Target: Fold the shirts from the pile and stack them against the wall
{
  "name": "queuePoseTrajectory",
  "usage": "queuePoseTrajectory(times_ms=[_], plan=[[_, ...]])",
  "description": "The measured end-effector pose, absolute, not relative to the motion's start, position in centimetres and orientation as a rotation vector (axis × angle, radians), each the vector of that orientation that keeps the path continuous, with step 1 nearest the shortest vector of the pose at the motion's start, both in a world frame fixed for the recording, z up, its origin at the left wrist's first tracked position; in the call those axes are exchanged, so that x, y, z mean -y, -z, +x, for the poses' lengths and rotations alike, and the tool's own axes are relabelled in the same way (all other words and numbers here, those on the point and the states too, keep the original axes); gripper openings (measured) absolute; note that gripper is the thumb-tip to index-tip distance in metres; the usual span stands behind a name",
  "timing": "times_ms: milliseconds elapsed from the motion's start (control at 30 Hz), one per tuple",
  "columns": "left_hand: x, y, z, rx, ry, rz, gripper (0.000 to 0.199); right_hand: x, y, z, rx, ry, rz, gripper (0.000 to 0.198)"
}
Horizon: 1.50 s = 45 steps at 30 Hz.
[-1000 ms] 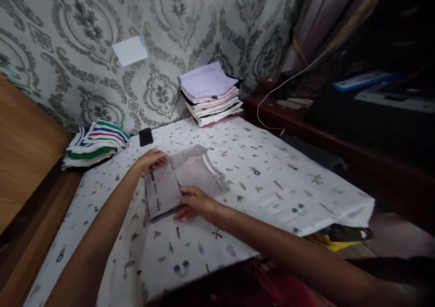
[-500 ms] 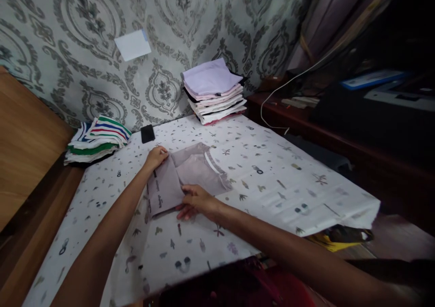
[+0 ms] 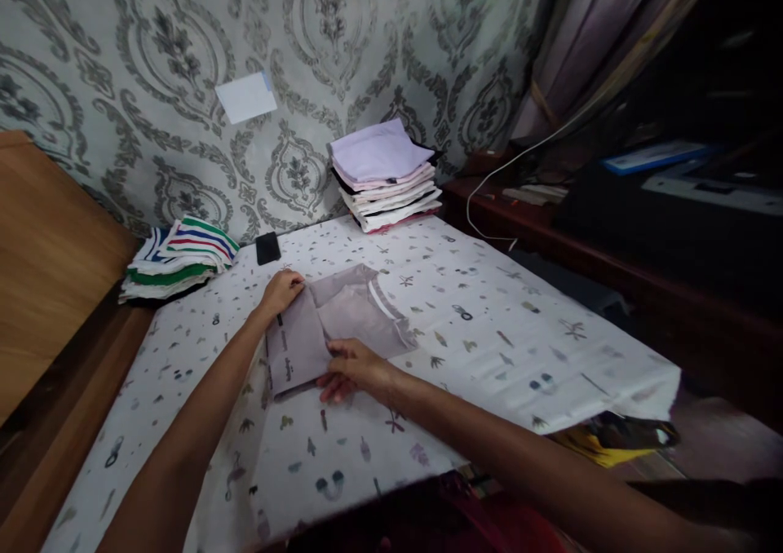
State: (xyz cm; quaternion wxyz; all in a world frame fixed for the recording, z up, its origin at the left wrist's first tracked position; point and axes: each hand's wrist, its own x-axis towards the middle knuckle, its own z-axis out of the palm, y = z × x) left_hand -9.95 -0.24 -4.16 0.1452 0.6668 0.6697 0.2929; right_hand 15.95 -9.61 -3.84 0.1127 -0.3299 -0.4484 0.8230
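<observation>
A greyish-mauve T-shirt (image 3: 299, 337) lies partly folded on the patterned white cloth, small dark lettering on its left flap. Its neckline, with a white strip inside, points to the right. At the far fold edge, my left hand (image 3: 282, 290) pinches the fabric with its fingertips hidden against it. My right hand (image 3: 355, 369) grips the near edge of the same flap, thumb on top and the other fingers curled below.
Behind the shirt stands a tall stack of folded clothes (image 3: 385, 178), lilac on top. A smaller striped pile (image 3: 183, 251) sits at the far left beside a black phone-like object (image 3: 267, 248). A white cable (image 3: 489, 174) hangs by the dark furniture on the right.
The camera view has shifted slightly, so the scene sits a little lower. Both hands keep their places on the T-shirt, and the fold looks the same.
</observation>
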Motion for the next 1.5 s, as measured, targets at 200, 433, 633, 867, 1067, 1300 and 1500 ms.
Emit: queuePoseTrajectory(times_ms=[200,433,633,867,1067,1300,1500], plan=[[0.3,2.9,-11.7,-1.834,-0.888,1.839,0.03,9.6,3.9,15.9,1.318,-2.43,-0.954,0.034],[-1.2,3.8,-10.6,-1.815,-0.757,1.902,0.026,9.4,4.1,16.1,1.267,-2.459,-0.921,0.047],[-0.8,4.6,-9.4,-1.969,-0.689,2.001,0.016,9.3,4.1,16.2,1.254,-2.481,-0.915,0.056],[3.4,3.8,-9.4,-2.11,-0.795,2.1,0.035,9.1,4.5,16.2,1.27,-2.469,-0.882,0.049],[9.9,5.4,-7.0,-1.978,-0.616,2.175,0.05,8.9,4.6,16.4,1.293,-2.494,-0.878,0.042],[13.8,5.9,-4.6,-1.941,-0.369,2.22,0.056,9.4,4.1,16.5,1.29,-2.464,-0.935,0.052],[15.0,6.0,-4.3,-1.939,-0.357,2.257,0.061,8.5,3.5,17.0,1.742,-2.08,-1.102,0.051]])
